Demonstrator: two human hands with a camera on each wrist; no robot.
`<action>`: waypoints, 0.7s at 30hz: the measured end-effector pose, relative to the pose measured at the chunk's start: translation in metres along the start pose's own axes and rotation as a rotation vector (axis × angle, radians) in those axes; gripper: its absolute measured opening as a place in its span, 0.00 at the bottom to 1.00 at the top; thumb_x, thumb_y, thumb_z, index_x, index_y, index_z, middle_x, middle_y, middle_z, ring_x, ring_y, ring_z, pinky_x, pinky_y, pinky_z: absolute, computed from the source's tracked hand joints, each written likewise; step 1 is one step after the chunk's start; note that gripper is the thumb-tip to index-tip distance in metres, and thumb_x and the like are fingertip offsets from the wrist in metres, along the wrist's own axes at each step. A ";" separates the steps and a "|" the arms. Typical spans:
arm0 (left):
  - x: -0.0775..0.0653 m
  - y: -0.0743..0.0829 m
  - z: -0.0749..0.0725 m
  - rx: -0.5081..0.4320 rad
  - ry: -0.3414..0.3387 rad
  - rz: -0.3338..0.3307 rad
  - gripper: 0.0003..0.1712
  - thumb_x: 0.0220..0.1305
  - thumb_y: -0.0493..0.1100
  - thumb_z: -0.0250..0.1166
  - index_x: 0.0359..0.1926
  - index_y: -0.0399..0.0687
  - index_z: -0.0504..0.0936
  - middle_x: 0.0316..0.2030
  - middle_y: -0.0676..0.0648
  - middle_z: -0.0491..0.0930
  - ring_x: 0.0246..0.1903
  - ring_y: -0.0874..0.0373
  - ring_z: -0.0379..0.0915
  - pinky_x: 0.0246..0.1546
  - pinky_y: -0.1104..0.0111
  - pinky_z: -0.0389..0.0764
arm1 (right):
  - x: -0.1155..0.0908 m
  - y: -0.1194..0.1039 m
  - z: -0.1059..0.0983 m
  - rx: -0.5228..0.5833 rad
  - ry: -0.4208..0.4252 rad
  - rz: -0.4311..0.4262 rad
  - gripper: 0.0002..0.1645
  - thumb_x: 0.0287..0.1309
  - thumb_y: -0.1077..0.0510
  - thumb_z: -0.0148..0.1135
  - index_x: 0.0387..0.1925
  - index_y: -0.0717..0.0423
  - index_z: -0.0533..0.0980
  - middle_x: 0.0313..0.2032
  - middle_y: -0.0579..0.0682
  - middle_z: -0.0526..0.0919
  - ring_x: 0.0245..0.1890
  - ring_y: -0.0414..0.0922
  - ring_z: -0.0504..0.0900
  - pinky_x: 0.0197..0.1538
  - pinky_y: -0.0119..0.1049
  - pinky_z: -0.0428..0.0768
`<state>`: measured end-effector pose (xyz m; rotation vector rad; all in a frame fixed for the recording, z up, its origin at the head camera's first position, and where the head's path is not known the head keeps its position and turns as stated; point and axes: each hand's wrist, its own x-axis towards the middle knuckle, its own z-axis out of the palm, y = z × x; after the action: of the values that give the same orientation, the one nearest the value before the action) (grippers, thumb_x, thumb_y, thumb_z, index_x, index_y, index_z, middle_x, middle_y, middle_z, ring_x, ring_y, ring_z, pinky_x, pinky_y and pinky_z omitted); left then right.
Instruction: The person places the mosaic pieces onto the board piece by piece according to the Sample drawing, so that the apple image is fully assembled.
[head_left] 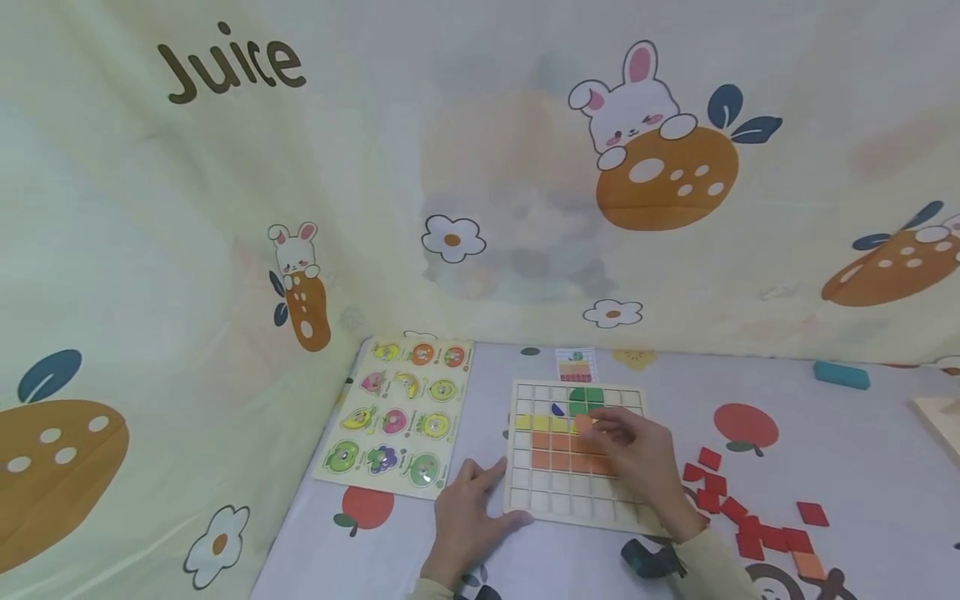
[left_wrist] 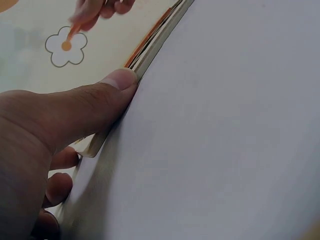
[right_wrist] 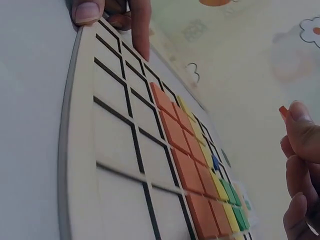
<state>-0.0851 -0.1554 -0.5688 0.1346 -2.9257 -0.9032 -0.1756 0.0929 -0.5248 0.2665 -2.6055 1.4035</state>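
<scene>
Grid board: lies flat in front of the person; the grid board (head_left: 562,504) is judged part filled.
Filled cells: two rows of orange tiles (head_left: 558,450), a row of yellow tiles (head_left: 536,423) above, then green tiles (head_left: 588,398) and a small blue piece (head_left: 558,410).
Bare cells: the visible lower rows and the outer cells at left; the right side is partly hidden by the hand.
Right hand: thumb and fingers of the right hand (head_left: 637,454) pinch one orange tile (head_left: 583,425), raised above the grid board and unseated.
Left hand: thumb and forefinger of the left hand (head_left: 471,521) stand apart across the near left corner, touching its edges.
Card: behind the grid board; the card (head_left: 576,367) shows red under orange. No red seen in the cells, so that part is judged outstanding.
Loose stock: red tiles (head_left: 716,483) scattered at right, with a spare orange tile (head_left: 808,565) beside them.
Fruit board: at left, the fruit board (head_left: 378,482) carries twelve fruit figures in four rows, all places occupied.
</scene>
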 end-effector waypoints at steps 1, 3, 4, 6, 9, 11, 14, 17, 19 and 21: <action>0.000 0.000 0.000 0.000 0.001 0.003 0.52 0.44 0.73 0.81 0.69 0.61 0.82 0.34 0.60 0.64 0.29 0.67 0.55 0.29 0.75 0.59 | 0.002 -0.001 0.004 0.005 -0.019 -0.010 0.18 0.58 0.52 0.81 0.49 0.52 0.88 0.35 0.47 0.91 0.33 0.38 0.84 0.41 0.27 0.80; 0.000 0.001 0.000 0.003 0.003 0.007 0.51 0.45 0.73 0.81 0.69 0.61 0.81 0.34 0.60 0.64 0.29 0.67 0.55 0.29 0.75 0.59 | 0.006 -0.003 0.012 -0.002 -0.055 -0.026 0.18 0.57 0.52 0.81 0.48 0.52 0.89 0.35 0.47 0.91 0.34 0.39 0.84 0.41 0.28 0.81; 0.000 0.002 -0.001 0.004 0.005 0.010 0.51 0.45 0.73 0.81 0.69 0.60 0.82 0.34 0.60 0.64 0.29 0.67 0.55 0.29 0.75 0.59 | 0.007 -0.004 0.016 -0.004 -0.074 -0.027 0.18 0.58 0.52 0.81 0.48 0.52 0.89 0.35 0.47 0.91 0.34 0.40 0.85 0.40 0.29 0.81; 0.000 0.001 -0.001 0.009 0.015 0.019 0.51 0.45 0.73 0.81 0.69 0.60 0.82 0.34 0.60 0.64 0.29 0.67 0.55 0.29 0.76 0.59 | 0.010 -0.007 0.024 -0.013 -0.113 -0.026 0.18 0.58 0.52 0.81 0.48 0.53 0.89 0.36 0.48 0.91 0.35 0.41 0.86 0.40 0.31 0.82; -0.001 0.001 -0.002 0.013 0.033 0.042 0.50 0.45 0.72 0.81 0.68 0.58 0.83 0.34 0.59 0.64 0.29 0.67 0.55 0.29 0.76 0.58 | 0.013 -0.011 0.035 -0.038 -0.165 -0.011 0.19 0.58 0.52 0.80 0.49 0.54 0.88 0.38 0.49 0.92 0.36 0.42 0.88 0.41 0.33 0.83; -0.002 0.000 -0.002 0.014 0.043 0.056 0.50 0.45 0.72 0.81 0.68 0.57 0.83 0.34 0.59 0.64 0.29 0.67 0.55 0.29 0.76 0.58 | 0.014 -0.014 0.041 -0.041 -0.198 -0.005 0.19 0.58 0.53 0.80 0.50 0.53 0.88 0.39 0.48 0.92 0.37 0.42 0.88 0.42 0.34 0.83; -0.002 -0.001 -0.002 0.014 0.042 0.061 0.50 0.46 0.72 0.81 0.68 0.57 0.83 0.34 0.59 0.64 0.29 0.67 0.55 0.29 0.75 0.58 | 0.014 -0.019 0.050 -0.067 -0.233 0.003 0.18 0.58 0.53 0.80 0.49 0.50 0.88 0.40 0.45 0.91 0.37 0.40 0.85 0.42 0.34 0.81; -0.001 0.000 -0.002 0.011 0.028 0.049 0.50 0.46 0.72 0.81 0.69 0.59 0.82 0.34 0.59 0.64 0.29 0.67 0.55 0.30 0.76 0.58 | 0.014 -0.023 0.058 -0.114 -0.255 -0.007 0.16 0.57 0.54 0.80 0.47 0.48 0.89 0.39 0.42 0.88 0.36 0.40 0.79 0.41 0.36 0.77; -0.001 -0.001 -0.001 0.009 0.024 0.048 0.50 0.46 0.72 0.81 0.69 0.60 0.82 0.34 0.59 0.65 0.29 0.67 0.55 0.30 0.76 0.58 | 0.014 -0.024 0.063 -0.141 -0.263 -0.007 0.15 0.56 0.53 0.80 0.46 0.48 0.89 0.38 0.42 0.87 0.36 0.41 0.76 0.41 0.37 0.74; 0.000 -0.001 -0.001 0.012 0.024 0.047 0.50 0.46 0.72 0.81 0.69 0.60 0.82 0.34 0.59 0.65 0.28 0.67 0.55 0.30 0.76 0.58 | 0.015 -0.025 0.067 -0.173 -0.263 -0.014 0.16 0.56 0.52 0.81 0.46 0.48 0.89 0.37 0.42 0.85 0.36 0.42 0.75 0.41 0.38 0.73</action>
<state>-0.0846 -0.1572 -0.5687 0.0761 -2.8993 -0.8718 -0.1883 0.0220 -0.5379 0.4737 -2.9071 1.2005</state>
